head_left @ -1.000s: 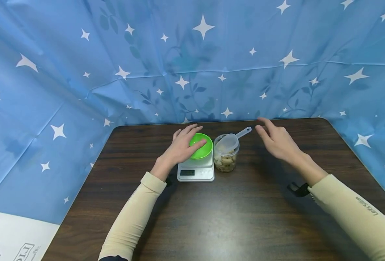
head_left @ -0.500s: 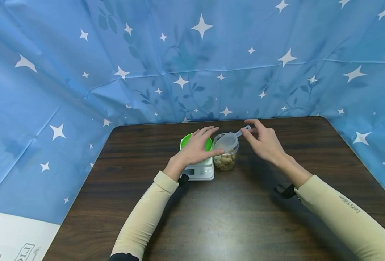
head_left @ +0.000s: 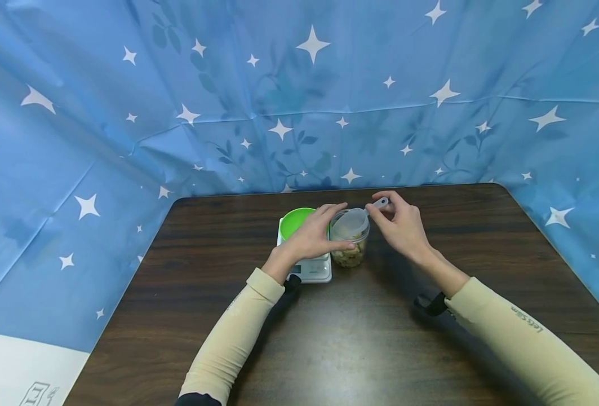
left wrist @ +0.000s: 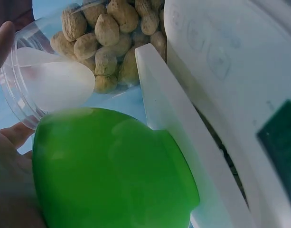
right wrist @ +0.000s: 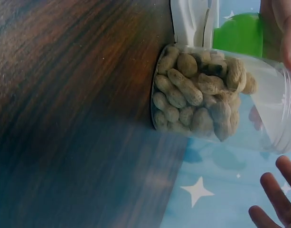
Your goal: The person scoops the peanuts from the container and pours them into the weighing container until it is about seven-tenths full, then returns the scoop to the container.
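A clear plastic jar (head_left: 349,256) of unshelled peanuts (right wrist: 197,92) stands right beside a white digital scale (head_left: 315,273). My left hand (head_left: 311,235) reaches across the scale and holds the jar near its rim, thumb in front and fingers behind. A translucent white scoop (head_left: 351,224) lies with its bowl in the jar's mouth and its handle jutting to the upper right. My right hand (head_left: 403,230) pinches that handle between thumb and index finger, other fingers spread in the right wrist view. On the scale sits a green bowl (head_left: 293,221), partly hidden by my left hand.
The dark wooden table (head_left: 370,338) extends toward me and to both sides. A blue curtain (head_left: 299,84) with white stars hangs right behind its far edge. A white printed sheet (head_left: 25,366) shows at the lower left.
My left hand has moved right from over the green bowl to the jar and taken hold of it. My right hand has come left and pinched the scoop's handle.
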Demonstrator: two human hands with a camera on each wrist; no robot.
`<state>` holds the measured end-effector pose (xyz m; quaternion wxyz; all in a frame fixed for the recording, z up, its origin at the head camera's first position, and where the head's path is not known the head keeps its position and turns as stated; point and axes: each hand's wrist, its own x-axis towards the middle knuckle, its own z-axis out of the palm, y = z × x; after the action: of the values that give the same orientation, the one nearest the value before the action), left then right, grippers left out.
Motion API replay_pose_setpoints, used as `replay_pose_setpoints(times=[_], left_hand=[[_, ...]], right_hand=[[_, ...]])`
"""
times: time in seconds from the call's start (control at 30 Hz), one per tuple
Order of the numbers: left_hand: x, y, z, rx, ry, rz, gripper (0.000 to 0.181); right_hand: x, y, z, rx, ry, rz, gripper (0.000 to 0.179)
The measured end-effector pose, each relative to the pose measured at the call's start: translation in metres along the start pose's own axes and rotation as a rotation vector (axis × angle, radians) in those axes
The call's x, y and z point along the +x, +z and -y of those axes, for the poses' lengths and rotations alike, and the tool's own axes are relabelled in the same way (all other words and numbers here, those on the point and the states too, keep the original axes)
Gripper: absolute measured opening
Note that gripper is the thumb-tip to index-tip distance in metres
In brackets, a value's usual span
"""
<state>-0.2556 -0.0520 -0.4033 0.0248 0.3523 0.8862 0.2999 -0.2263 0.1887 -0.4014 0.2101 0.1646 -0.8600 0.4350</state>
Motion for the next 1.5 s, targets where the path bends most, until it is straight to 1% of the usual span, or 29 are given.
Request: replay_pose_setpoints(times=[0.23, 0.47, 0.73, 0.93, 1.07, 1.2, 1.33, 1.5], left_hand=[[0.002, 0.002, 0.001, -0.001, 0.0, 0.015, 0.096], [0.003, 0.002, 0.0, -0.008, -0.001, 0.038, 0.097], [0.004, 0.001, 0.0, -0.009, -0.001, 0.04, 0.098], [0.004, 0.001, -0.001, -0.018, -0.014, 0.047, 0.099], [0.004, 0.0, -0.001, -0.027, -0.02, 0.048, 0.1], [0.006, 0.0, -0.001, -0.021, -0.025, 0.053, 0.101], [0.007, 0.0, -0.002, -0.014, -0.025, 0.053, 0.1], [0.01, 0.001, -0.002, -0.005, -0.026, 0.052, 0.098]], right_hand=[[-0.001, 0.004, 0.0, 0.039, 0.026, -0.044, 0.033], [0.001, 0.005, 0.003, 0.073, 0.066, -0.061, 0.037], [0.005, 0.007, 0.007, 0.103, 0.055, -0.083, 0.034], [0.008, 0.006, 0.01, 0.1, 0.042, -0.094, 0.034], [0.011, 0.004, 0.011, 0.094, 0.023, -0.109, 0.033], [0.015, 0.001, 0.013, 0.089, -0.014, -0.119, 0.029], [0.018, -0.002, 0.015, 0.077, -0.068, -0.126, 0.024], [0.021, -0.004, 0.02, 0.072, -0.131, -0.107, 0.021]])
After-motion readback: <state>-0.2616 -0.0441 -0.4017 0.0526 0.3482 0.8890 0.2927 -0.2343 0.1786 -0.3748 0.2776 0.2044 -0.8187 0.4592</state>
